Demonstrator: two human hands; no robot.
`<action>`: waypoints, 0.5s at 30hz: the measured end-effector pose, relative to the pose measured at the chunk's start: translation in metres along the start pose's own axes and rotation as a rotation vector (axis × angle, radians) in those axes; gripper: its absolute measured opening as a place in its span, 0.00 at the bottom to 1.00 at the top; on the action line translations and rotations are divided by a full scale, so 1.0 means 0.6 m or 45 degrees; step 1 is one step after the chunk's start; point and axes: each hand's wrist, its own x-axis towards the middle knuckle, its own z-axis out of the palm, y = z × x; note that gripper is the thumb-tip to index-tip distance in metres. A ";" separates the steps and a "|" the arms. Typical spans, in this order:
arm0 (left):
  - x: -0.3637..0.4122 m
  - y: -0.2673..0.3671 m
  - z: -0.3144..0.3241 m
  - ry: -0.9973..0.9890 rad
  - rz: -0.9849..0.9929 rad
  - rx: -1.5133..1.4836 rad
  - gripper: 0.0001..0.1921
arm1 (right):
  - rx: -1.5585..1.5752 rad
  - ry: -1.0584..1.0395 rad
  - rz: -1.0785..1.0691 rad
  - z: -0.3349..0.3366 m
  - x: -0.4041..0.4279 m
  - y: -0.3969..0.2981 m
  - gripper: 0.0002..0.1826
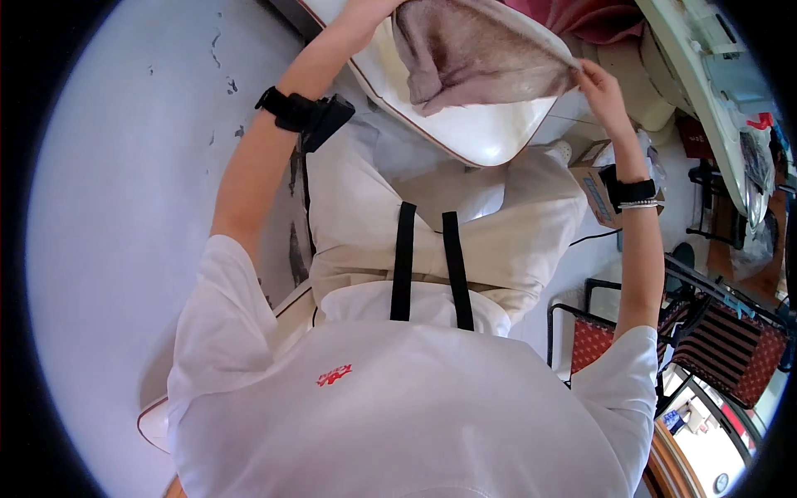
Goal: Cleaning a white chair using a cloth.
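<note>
A greyish-brown, soft cloth (492,59) is held stretched over a white, dark-edged padded seat or cushion (485,134) at the top of the head view. My right hand (601,87) pinches the cloth's right corner between thumb and fingers. My left hand (377,6) is at the top edge by the cloth's upper left part; it is cut off by the picture's rim, so its grip cannot be made out. The cloth's lower left part hangs in folds. A red-pink cloth (579,18) lies beyond it.
A light-coloured table (697,93) with plastic bags and containers stands at the right. A cardboard box (598,202) sits on the floor below it. Red-and-black patterned folding chairs (722,342) are at the lower right. A pale wall (124,187) runs along the left.
</note>
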 end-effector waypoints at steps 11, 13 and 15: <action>-0.016 0.028 -0.007 0.090 0.050 -0.098 0.11 | 0.122 0.787 -0.198 -0.045 -0.006 -0.047 0.11; -0.012 -0.013 -0.022 -0.169 -0.200 -0.172 0.14 | 0.074 0.481 -0.091 -0.054 -0.025 -0.025 0.11; -0.040 -0.042 0.002 -0.179 -0.150 -0.071 0.10 | 0.066 0.385 0.005 -0.053 -0.055 -0.004 0.10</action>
